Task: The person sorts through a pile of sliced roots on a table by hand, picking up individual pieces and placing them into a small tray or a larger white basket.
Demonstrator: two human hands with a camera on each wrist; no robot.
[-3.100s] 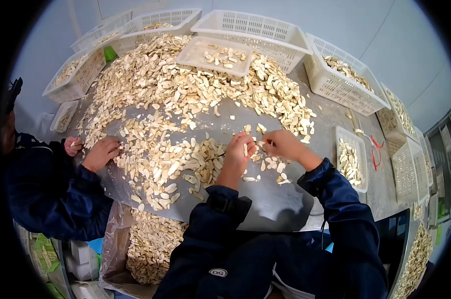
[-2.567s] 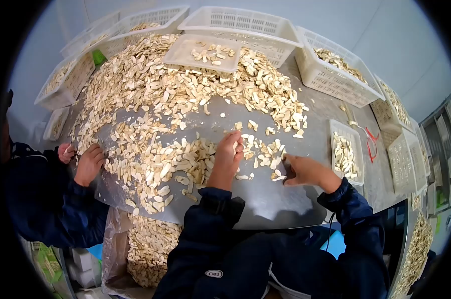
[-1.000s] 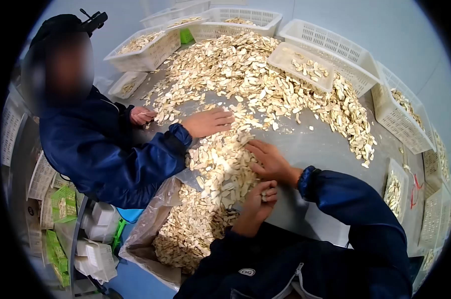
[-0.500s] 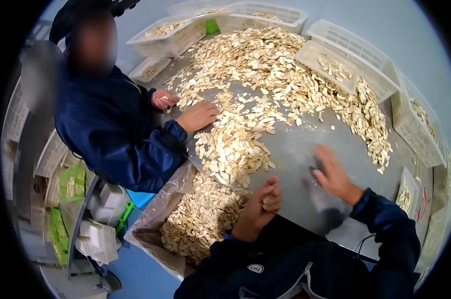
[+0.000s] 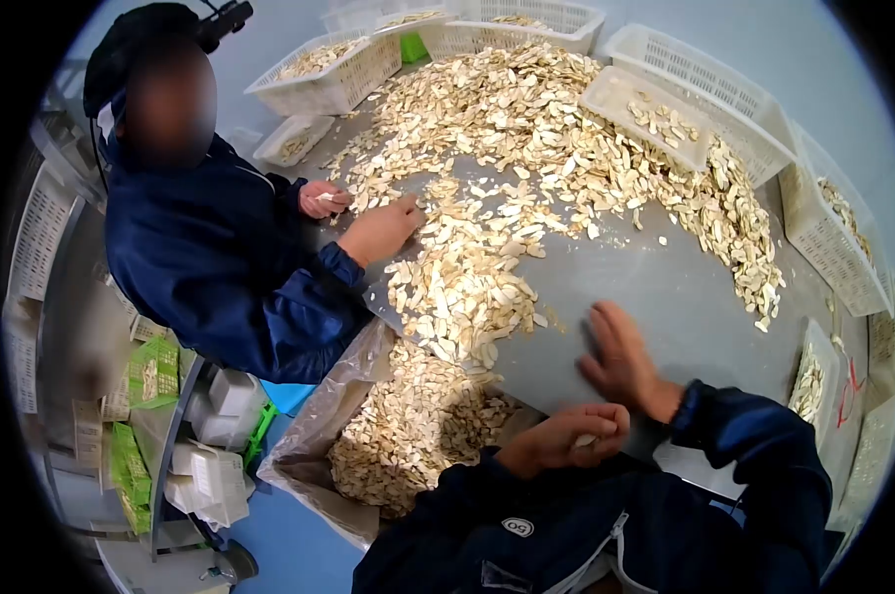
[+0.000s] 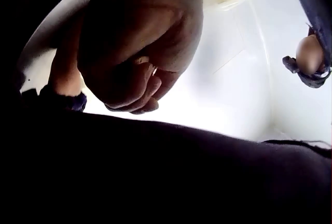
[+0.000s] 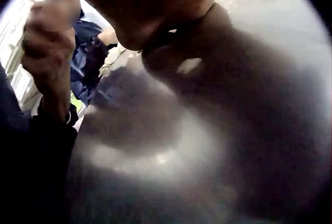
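My left hand (image 5: 571,438) is curled in front of my body, near the table's front edge. Its fingers hold a pale dried slice (image 5: 586,440), mostly hidden in the palm; the left wrist view shows the curled fingers (image 6: 137,86) from close up. Just beyond it, my right hand (image 5: 620,361) lies with straight fingers low over the grey metal table (image 5: 655,267), holding nothing visible. To the left of both hands a heap of pale dried slices (image 5: 467,297) reaches the table edge.
Below that edge stands a plastic-lined box (image 5: 319,465) full of slices. A large pile (image 5: 507,109) covers the back, ringed by white baskets (image 5: 695,74) and a shallow tray (image 5: 645,114). Another person (image 5: 230,247) works at the left. A narrow tray (image 5: 813,386) sits at right.
The head view has swung left. My right hand went to the left heap, then drew back right over bare metal. My left hand has moved right and closer to my body, still curled.
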